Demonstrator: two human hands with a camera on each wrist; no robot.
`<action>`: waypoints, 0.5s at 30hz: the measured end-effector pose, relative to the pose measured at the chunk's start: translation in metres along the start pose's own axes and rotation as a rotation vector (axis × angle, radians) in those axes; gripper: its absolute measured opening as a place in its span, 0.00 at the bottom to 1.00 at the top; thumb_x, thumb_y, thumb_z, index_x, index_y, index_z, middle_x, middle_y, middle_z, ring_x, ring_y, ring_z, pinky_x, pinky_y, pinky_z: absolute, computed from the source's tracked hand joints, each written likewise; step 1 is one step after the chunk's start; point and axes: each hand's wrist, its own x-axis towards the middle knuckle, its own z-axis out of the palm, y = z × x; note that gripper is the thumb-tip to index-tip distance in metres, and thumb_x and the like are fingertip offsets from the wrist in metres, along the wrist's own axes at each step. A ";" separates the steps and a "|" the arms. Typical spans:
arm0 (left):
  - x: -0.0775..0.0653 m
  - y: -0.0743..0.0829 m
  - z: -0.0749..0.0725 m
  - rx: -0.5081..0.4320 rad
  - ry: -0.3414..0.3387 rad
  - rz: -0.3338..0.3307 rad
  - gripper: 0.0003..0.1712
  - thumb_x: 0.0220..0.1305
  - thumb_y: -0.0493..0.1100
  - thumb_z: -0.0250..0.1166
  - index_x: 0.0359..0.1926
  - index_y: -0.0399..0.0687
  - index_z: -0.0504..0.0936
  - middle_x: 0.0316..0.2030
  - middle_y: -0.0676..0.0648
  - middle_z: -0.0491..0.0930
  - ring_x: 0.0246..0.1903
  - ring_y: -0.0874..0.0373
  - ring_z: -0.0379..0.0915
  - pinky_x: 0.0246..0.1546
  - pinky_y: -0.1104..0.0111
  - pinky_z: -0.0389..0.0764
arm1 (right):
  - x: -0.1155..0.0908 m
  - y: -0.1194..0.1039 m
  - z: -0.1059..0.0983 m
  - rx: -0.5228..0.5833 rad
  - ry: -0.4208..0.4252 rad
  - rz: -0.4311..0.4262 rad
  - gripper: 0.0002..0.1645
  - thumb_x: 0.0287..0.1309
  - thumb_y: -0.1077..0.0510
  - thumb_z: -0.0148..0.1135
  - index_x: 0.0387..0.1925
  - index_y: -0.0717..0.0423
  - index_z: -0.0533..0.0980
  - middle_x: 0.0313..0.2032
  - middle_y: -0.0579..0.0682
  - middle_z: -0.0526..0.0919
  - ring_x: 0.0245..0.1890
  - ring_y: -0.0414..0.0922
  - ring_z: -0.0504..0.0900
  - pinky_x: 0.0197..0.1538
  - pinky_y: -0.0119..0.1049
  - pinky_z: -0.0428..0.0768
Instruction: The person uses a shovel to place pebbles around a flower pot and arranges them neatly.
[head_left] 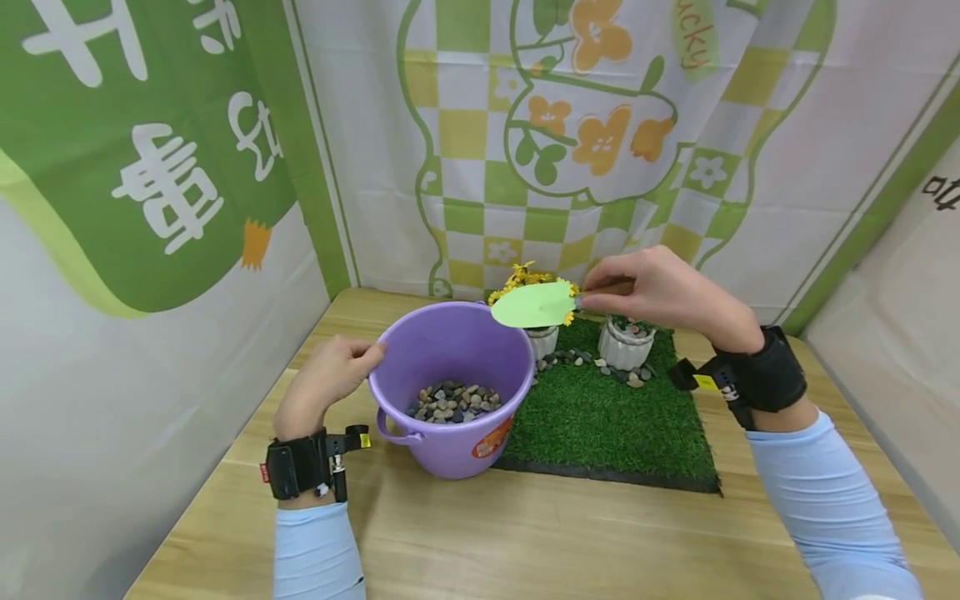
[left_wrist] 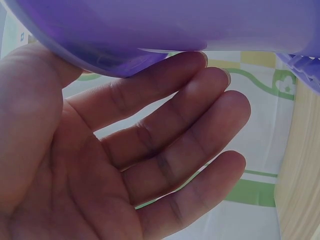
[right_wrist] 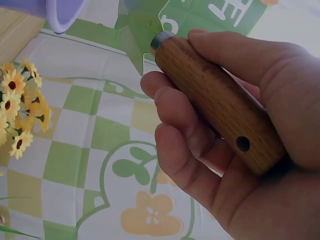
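A purple bucket (head_left: pixel 442 454) stands upright on the table, with grey and tan pebbles (head_left: pixel 453 402) covering its bottom. My left hand (head_left: pixel 326 379) pinches its left rim, thumb over the edge and fingers along the outside; in the left wrist view the other fingers (left_wrist: pixel 200 145) extend below the bucket wall. Above the bucket's right side, my right hand (head_left: pixel 663 287) grips a garden trowel (head_left: pixel 534 306) by its wooden handle (right_wrist: pixel 215 102). Its light green blade points left, held roughly level over the right part of the rim, with no pebbles visible on it.
Right of the bucket lies a green artificial turf mat (head_left: pixel 615 425). On its far part stand two white pots (head_left: pixel 626 346), with pebbles (head_left: pixel 566 358) scattered around them. Yellow flowers (head_left: pixel 525 275) rise behind the trowel blade. A printed curtain (head_left: pixel 360 167) hangs behind the wooden table (head_left: pixel 562 533).
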 end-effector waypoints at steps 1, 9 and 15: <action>0.000 0.000 0.000 0.002 0.001 0.002 0.22 0.71 0.55 0.50 0.42 0.50 0.87 0.34 0.50 0.86 0.40 0.52 0.73 0.42 0.62 0.69 | 0.001 0.000 0.001 0.008 -0.006 0.001 0.07 0.63 0.50 0.64 0.41 0.42 0.83 0.34 0.37 0.85 0.29 0.31 0.79 0.35 0.30 0.77; -0.001 0.000 -0.001 0.018 0.008 0.012 0.22 0.71 0.54 0.50 0.40 0.50 0.87 0.33 0.50 0.85 0.36 0.53 0.71 0.37 0.64 0.67 | 0.008 -0.006 0.014 0.075 -0.075 -0.007 0.09 0.61 0.54 0.66 0.43 0.48 0.83 0.36 0.42 0.88 0.35 0.33 0.85 0.40 0.28 0.81; 0.001 0.000 0.001 0.018 0.017 0.032 0.21 0.70 0.52 0.50 0.34 0.48 0.86 0.27 0.50 0.83 0.30 0.54 0.69 0.31 0.65 0.65 | 0.016 -0.011 0.024 0.087 -0.130 0.016 0.11 0.62 0.54 0.65 0.45 0.50 0.82 0.40 0.45 0.87 0.38 0.36 0.86 0.44 0.27 0.80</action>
